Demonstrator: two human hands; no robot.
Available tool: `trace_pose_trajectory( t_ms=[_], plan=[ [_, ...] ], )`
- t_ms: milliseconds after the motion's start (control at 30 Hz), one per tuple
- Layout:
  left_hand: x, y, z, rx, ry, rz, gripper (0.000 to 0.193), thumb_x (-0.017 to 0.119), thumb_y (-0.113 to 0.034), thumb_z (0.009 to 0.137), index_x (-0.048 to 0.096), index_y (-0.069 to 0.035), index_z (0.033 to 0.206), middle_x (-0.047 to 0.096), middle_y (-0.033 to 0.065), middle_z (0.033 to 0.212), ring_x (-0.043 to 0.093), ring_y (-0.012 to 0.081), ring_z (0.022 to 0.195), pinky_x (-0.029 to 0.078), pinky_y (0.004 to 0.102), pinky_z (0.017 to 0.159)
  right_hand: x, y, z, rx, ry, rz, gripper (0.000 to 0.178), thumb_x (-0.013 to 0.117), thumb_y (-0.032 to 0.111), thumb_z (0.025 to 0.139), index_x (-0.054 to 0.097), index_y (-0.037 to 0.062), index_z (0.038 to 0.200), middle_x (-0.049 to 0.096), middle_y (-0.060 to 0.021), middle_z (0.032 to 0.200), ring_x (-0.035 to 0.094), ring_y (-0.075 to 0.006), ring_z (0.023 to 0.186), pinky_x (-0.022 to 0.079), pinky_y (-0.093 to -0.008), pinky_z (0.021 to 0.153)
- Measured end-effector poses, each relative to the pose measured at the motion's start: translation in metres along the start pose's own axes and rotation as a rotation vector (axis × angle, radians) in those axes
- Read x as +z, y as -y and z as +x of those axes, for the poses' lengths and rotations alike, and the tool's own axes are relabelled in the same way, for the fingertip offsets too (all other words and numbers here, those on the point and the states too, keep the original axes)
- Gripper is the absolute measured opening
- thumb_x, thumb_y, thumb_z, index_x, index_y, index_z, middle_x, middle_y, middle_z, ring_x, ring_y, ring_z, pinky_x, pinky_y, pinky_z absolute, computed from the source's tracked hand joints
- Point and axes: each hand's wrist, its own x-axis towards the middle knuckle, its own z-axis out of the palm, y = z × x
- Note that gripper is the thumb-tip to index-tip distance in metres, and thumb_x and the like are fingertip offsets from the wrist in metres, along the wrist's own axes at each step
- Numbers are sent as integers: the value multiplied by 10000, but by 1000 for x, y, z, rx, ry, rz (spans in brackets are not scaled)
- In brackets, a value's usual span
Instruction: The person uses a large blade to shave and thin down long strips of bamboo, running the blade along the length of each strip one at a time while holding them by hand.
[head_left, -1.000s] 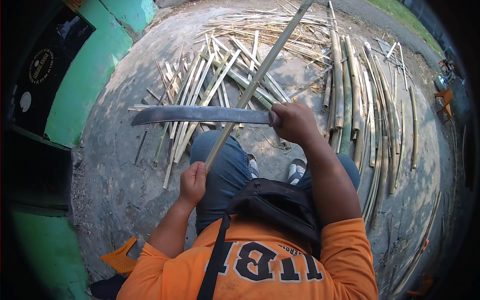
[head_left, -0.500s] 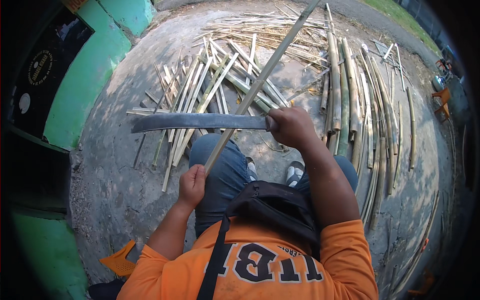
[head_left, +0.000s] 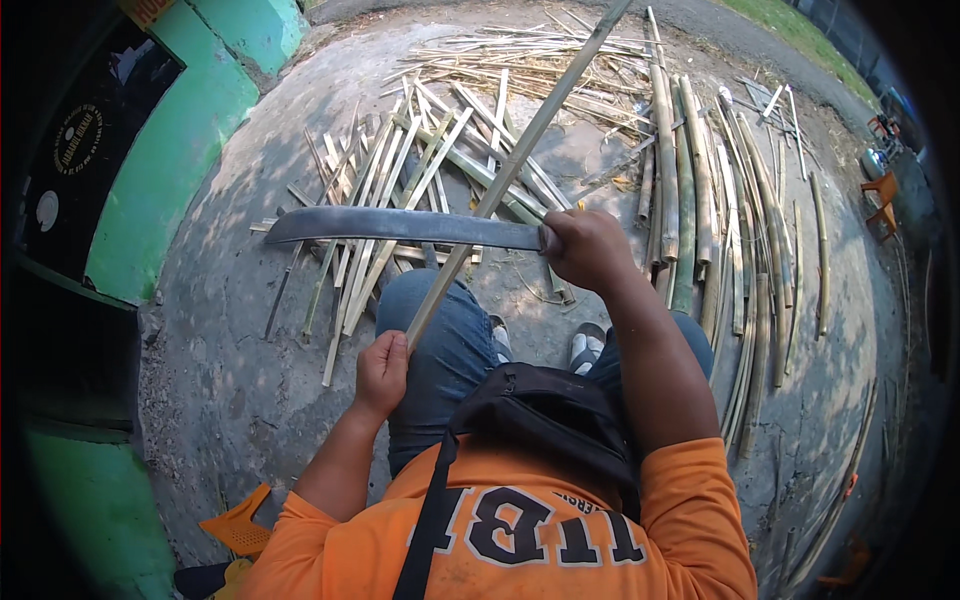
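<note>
My left hand (head_left: 382,372) is closed round the near end of a long, pale bamboo strip (head_left: 533,135), beside my left thigh. The strip slants up and away to the right, past the top of the picture. My right hand (head_left: 588,250) grips the handle of a machete (head_left: 400,226), above and between my knees. Its broad grey blade points left and lies across the strip, over it in the view. Whether the edge touches the strip I cannot tell. Most of the machete's handle is hidden in my fist.
Split bamboo strips (head_left: 385,190) lie in a loose pile ahead to the left, with more strips (head_left: 540,65) farther off. Long bamboo poles (head_left: 684,200) lie on the right. A green wall (head_left: 185,150) stands at left, an orange plastic chair (head_left: 238,525) at lower left.
The machete's blade has shifted slightly up and away along the bamboo strip, with my right hand moving a little. My left hand keeps its hold, almost still.
</note>
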Motion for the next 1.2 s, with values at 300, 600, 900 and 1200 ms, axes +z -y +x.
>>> trace_pose_trajectory(
  t_ms=[300,600,900,1200],
  plan=[
    [2,0,-3,47,-33,22,302,511,-201,1101,657,-4,925,546,35,648,523,104,597,429,313,565,-13,-41,2,218,-229,88,112,641,188,889,670,85,858,662,-200,765,660,-448,751,528,-548,680],
    [1,1,-1,43,-19,39,307,515,-214,1102,658,1,934,553,47,636,537,127,589,434,320,566,-4,11,-4,-101,130,-45,125,725,227,801,669,117,821,673,-116,732,676,-394,714,540,-520,683],
    [8,5,-3,90,-111,66,304,527,-218,1097,660,0,933,548,60,628,541,147,572,443,337,561,-8,-31,-3,183,-108,-7,126,624,202,896,672,96,847,669,-191,739,665,-439,729,538,-560,694],
    [6,7,-2,31,-58,22,342,494,-254,1122,648,-27,917,522,-28,661,472,67,601,394,263,570,7,6,-2,-65,21,-50,105,718,231,818,662,143,832,667,-111,719,676,-391,697,526,-523,636]
  ],
)
